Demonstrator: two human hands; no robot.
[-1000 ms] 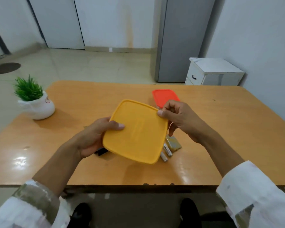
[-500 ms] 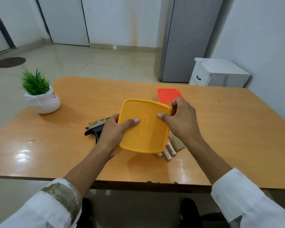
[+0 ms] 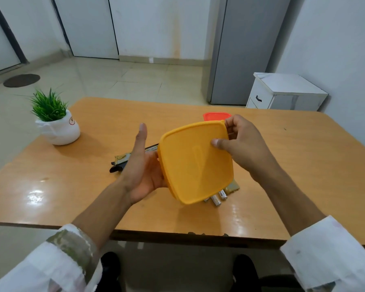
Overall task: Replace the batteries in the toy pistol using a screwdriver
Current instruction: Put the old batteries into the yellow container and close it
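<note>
A yellow square lidded box (image 3: 195,163) is held tilted above the wooden table (image 3: 303,165). My right hand (image 3: 243,144) pinches its upper right corner, thumb on the lid. My left hand (image 3: 142,165) lies under the box's left side with the thumb straight up, palm cupping it. The toy pistol (image 3: 126,161), gold and black, lies on the table behind my left hand, mostly hidden. Several AA batteries (image 3: 218,198) and a gold piece (image 3: 232,186) poke out from under the box's lower edge. No screwdriver is visible.
A red lid or box (image 3: 214,116) lies on the table behind the yellow one. A small potted plant (image 3: 55,121) stands at the table's far left. A white cabinet (image 3: 287,91) and a grey fridge (image 3: 244,49) stand beyond the table.
The yellow box has tilted and swung to the right. My left thumb has come off the lid and now points upward, with the hand cupping the box's side from below.
</note>
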